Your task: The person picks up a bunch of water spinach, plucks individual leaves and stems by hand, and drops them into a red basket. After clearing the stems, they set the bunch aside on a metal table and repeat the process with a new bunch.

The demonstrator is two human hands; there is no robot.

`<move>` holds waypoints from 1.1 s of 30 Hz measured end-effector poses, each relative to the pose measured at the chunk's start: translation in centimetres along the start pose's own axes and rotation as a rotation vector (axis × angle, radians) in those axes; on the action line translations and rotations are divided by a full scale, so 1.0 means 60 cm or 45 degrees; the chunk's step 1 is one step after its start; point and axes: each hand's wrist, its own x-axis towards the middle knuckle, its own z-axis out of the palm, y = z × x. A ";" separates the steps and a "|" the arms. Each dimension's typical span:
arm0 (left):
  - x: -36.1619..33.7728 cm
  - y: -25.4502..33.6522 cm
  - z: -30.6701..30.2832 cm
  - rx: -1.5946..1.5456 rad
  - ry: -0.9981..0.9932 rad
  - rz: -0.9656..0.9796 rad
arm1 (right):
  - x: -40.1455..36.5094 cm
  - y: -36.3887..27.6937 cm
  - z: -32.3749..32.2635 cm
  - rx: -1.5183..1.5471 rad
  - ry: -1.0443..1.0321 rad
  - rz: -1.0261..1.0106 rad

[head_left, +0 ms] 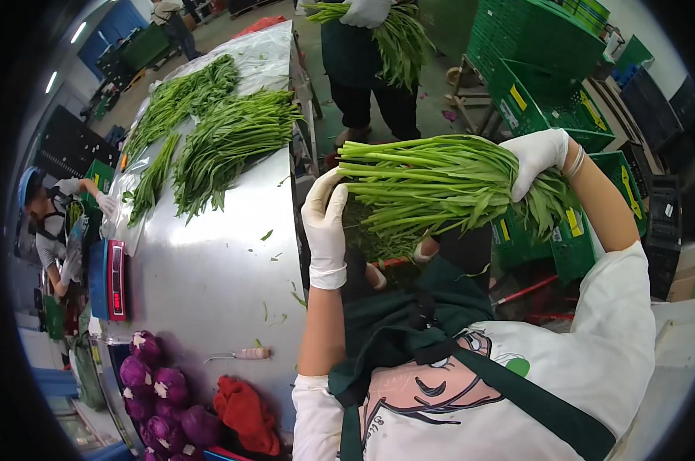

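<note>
Observed on the table (209,269): smooth metal, glossy under the light. Over its far end: wrinkled, shiny plastic sheet (267,48). On the table's near part: rumpled, matt red cloth (244,415); hand tool (240,354) with thin metal blade. Right of the table: perforated green plastic crates (533,94).

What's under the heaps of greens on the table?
Plastic sheeting shows beyond the heaps, and the metal table shows on their near side. What is directly beneath them can't be seen; stalks and leaves cover it.
</note>
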 end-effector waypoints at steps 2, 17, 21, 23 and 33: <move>0.007 -0.009 0.001 0.009 0.048 0.060 | -0.001 -0.005 0.003 0.005 -0.011 0.017; 0.028 -0.048 -0.050 0.167 0.240 0.010 | -0.002 0.009 0.001 -0.053 -0.016 0.025; 0.026 0.004 -0.024 0.095 0.045 0.055 | -0.002 0.006 0.003 -0.027 -0.027 0.066; 0.024 0.013 -0.011 0.039 0.039 -0.004 | 0.002 0.005 0.004 -0.060 -0.042 0.033; 0.029 -0.003 -0.001 0.086 0.112 0.129 | 0.001 0.009 0.003 -0.105 -0.045 0.042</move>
